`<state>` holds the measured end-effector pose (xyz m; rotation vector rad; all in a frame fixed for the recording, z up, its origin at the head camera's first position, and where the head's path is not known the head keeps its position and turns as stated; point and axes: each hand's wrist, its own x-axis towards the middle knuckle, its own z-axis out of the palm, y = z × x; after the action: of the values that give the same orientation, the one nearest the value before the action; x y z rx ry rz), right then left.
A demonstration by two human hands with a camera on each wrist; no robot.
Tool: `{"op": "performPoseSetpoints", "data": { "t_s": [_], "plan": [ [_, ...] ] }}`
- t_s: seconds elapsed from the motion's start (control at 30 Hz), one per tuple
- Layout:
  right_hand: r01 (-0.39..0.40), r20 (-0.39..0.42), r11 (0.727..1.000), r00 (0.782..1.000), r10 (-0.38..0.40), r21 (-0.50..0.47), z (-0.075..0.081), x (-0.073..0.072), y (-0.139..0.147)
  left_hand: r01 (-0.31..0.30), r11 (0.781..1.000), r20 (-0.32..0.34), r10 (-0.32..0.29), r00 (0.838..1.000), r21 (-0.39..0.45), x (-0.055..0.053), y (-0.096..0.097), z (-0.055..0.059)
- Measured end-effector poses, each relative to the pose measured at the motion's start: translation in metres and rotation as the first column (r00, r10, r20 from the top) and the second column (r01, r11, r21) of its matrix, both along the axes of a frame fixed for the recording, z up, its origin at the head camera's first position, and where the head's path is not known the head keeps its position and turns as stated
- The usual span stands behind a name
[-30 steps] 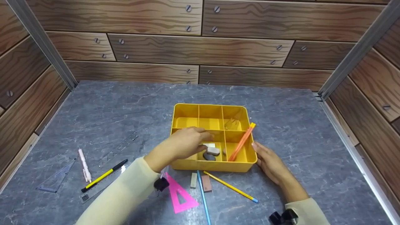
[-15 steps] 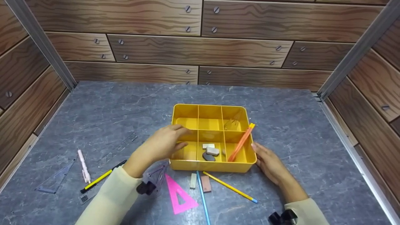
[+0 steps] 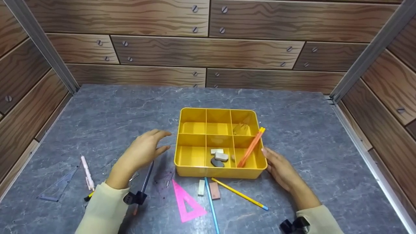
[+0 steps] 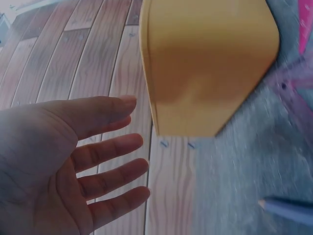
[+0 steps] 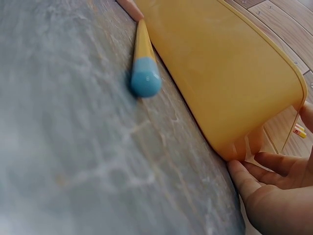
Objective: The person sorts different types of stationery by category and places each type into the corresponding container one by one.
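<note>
A yellow box (image 3: 206, 171) with several compartments stands mid-table. My left hand (image 3: 139, 156) hovers to its left, fingers spread and holding nothing; in the left wrist view it hangs apart from the box wall (image 4: 210, 73). My right hand (image 3: 282, 169) touches the box's right side, its fingertips against the wall in the right wrist view. Inside the front middle compartment lie a pale eraser (image 3: 221, 157), a white block (image 3: 217, 151) and a dark oval piece (image 3: 217, 162). Orange pencils (image 3: 250, 149) lean in the front right compartment.
In front of the box lie a pink set square (image 3: 188, 204), a blue pencil (image 3: 212, 204), a yellow pencil (image 3: 240, 194), a pale green block (image 3: 201, 188) and a reddish block (image 3: 214, 190). A dark pencil (image 3: 148, 177), a pink pen (image 3: 86, 172) and a clear set square (image 3: 60, 185) lie leftward.
My left hand has moved left, from above the front middle compartment, past the left one, to outside the box. My right hand and the box have stayed in place.
</note>
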<state>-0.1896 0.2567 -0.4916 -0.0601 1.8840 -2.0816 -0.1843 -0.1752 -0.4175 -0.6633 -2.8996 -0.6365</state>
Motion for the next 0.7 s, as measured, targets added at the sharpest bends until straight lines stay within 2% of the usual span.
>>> {"op": "performPoseSetpoints", "data": {
  "t_s": [0.17, 0.4, 0.53, 0.7],
  "plan": [
    [0.003, 0.006, 1.0, 1.0, -0.003, -0.004, 0.0, 0.0, 0.001, -0.062, 0.998, 0.011, 0.062, 0.998, 0.011, -0.001, -0.015, -0.009],
    [0.002, -0.004, 1.0, 1.0, -0.002, -0.011, 0.0, 0.0, 0.002, -0.13, 0.991, -0.036, 0.131, 0.991, 0.024, -0.002, -0.035, -0.022],
    [-0.006, -0.008, 1.0, 1.0, 0.006, -0.009, 0.0, 0.0, 0.002, -0.171, 0.985, -0.021, 0.17, 0.985, -0.009, -0.002, -0.043, -0.03],
    [-0.011, -0.01, 1.0, 1.0, 0.011, -0.002, 0.0, 0.001, 0.002, -0.232, 0.972, 0.031, 0.233, 0.972, -0.046, -0.001, -0.053, -0.034]
  ]
}}
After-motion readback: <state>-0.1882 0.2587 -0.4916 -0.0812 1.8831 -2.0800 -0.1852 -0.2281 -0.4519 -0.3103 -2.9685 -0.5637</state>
